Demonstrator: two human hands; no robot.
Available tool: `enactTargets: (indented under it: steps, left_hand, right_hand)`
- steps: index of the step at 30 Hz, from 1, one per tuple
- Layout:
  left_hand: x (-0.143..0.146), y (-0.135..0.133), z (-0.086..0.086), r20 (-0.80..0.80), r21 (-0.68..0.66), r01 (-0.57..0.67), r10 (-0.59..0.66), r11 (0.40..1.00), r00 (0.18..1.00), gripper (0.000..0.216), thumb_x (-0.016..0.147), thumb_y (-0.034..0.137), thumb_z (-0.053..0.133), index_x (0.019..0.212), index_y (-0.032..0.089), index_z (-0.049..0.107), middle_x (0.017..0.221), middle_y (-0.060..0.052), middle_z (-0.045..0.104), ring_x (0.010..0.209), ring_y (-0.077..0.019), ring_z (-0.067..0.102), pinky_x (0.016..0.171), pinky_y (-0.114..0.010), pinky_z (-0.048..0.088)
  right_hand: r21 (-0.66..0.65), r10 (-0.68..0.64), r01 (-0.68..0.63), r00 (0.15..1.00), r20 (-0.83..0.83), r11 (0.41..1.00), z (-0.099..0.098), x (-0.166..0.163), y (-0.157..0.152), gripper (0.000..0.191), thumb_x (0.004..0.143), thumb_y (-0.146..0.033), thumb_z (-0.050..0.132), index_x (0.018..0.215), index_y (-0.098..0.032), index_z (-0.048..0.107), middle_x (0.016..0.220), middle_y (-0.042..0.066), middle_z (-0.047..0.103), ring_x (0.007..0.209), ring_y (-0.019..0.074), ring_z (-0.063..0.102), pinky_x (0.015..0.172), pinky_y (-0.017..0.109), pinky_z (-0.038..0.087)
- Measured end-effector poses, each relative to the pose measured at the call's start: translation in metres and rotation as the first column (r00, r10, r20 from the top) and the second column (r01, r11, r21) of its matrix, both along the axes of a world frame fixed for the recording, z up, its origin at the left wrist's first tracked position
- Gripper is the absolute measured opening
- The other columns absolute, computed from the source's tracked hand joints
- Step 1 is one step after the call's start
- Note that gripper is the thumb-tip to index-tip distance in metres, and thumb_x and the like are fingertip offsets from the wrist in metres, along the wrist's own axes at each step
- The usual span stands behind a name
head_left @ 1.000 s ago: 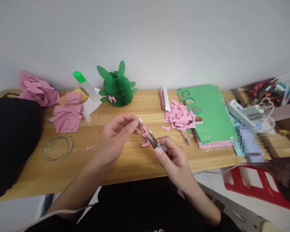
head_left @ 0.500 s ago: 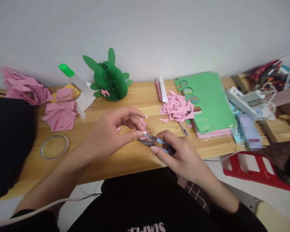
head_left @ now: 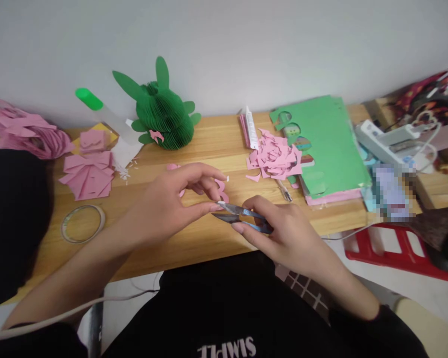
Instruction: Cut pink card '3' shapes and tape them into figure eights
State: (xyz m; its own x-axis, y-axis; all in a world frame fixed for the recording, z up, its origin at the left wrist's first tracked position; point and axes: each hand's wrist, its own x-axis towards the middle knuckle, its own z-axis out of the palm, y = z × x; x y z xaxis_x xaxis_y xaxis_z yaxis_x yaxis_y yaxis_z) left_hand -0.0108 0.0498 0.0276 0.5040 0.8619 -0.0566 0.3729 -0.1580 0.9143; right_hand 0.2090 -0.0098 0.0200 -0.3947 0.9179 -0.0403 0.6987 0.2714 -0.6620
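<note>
My left hand [head_left: 171,201] pinches a small pink paper cut-out [head_left: 221,189] between thumb and fingers, just above the wooden table [head_left: 194,238]. My right hand [head_left: 283,233] grips small blue-handled snips [head_left: 242,217], whose blades point left and meet the pink piece beside my left thumb. Both hands work near the table's front edge, over its middle.
A green honeycomb paper figure [head_left: 160,114] stands at the back, beside a green-capped glue bottle [head_left: 104,115]. Pink scraps [head_left: 274,158] lie by a green paper stack [head_left: 323,146]. Folded pink paper [head_left: 87,174] and a tape ring [head_left: 82,223] are on the left. A dark shape [head_left: 11,223] fills the far left.
My hands have dropped lower and nearer to me. The snips turned from pointing up-left to lying almost level, blades at the pink piece.
</note>
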Motion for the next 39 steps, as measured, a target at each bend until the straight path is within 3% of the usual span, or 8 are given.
enactTargets:
  steps: [6, 14, 23, 32, 39]
  left_hand:
    - [-0.0011, -0.0004, -0.0004, -0.057, 0.087, 0.058, -0.054, 0.995, 0.997, 0.024, 0.083, 0.028, 0.065, 0.107, 0.026, 0.063, 0.085, 0.004, 0.072, 0.083, -0.0160, 0.069, 0.088, -0.030, 0.050]
    - [0.0004, 0.0010, 0.0013, -0.081, 0.171, 0.136, -0.124, 0.976, 0.989, 0.022, 0.084, 0.021, 0.064, 0.106, 0.023, 0.063, 0.082, 0.003, 0.072, 0.081, -0.0137, 0.069, 0.078, -0.023, 0.052]
    - [0.0011, -0.0005, -0.0001, -0.102, 0.152, 0.164, -0.150, 0.975, 0.983, 0.024, 0.085, 0.019, 0.061, 0.108, 0.022, 0.063, 0.089, 0.002, 0.073, 0.083, -0.0133, 0.069, 0.082, -0.024, 0.054]
    - [-0.0018, 0.0000, -0.0023, -0.151, 0.182, 0.171, -0.144, 0.968, 0.978, 0.026, 0.085, 0.023, 0.063, 0.111, 0.022, 0.062, 0.081, 0.003, 0.073, 0.091, -0.0156, 0.070, 0.092, -0.028, 0.052]
    - [0.0019, -0.0016, -0.0044, -0.230, 0.098, 0.125, -0.100, 0.987, 0.968, 0.032, 0.084, 0.027, 0.061, 0.116, 0.020, 0.060, 0.081, 0.002, 0.074, 0.095, -0.0186, 0.069, 0.093, -0.031, 0.050]
  right_hand:
    - [0.011, 0.031, -0.032, 0.999, 0.023, 0.999, 0.0016, 0.0016, 0.0002, 0.019, 0.092, -0.034, 0.060, 0.093, -0.015, 0.061, 0.053, -0.007, 0.049, 0.042, 0.0109, 0.046, 0.045, 0.022, 0.030]
    - [0.051, 0.071, -0.073, 0.997, 0.040, 0.996, 0.0023, 0.0026, 0.0006, 0.017, 0.091, -0.030, 0.063, 0.093, -0.013, 0.063, 0.051, -0.007, 0.049, 0.041, 0.0108, 0.048, 0.045, 0.023, 0.031]
    - [0.086, 0.095, -0.101, 0.993, 0.068, 0.991, 0.0028, 0.0037, 0.0002, 0.019, 0.090, -0.028, 0.064, 0.099, -0.011, 0.064, 0.053, -0.005, 0.057, 0.041, 0.0120, 0.053, 0.045, 0.023, 0.034]
    - [0.094, 0.108, -0.122, 0.984, 0.143, 0.988, 0.0055, 0.0050, -0.0011, 0.020, 0.091, -0.030, 0.063, 0.097, -0.011, 0.064, 0.051, -0.003, 0.061, 0.040, 0.0146, 0.056, 0.044, 0.024, 0.035]
    - [0.119, 0.064, -0.107, 0.945, 0.321, 0.987, 0.0050, -0.0005, -0.0071, 0.027, 0.093, -0.037, 0.059, 0.099, -0.011, 0.062, 0.060, 0.004, 0.071, 0.045, 0.0239, 0.066, 0.043, 0.028, 0.032]
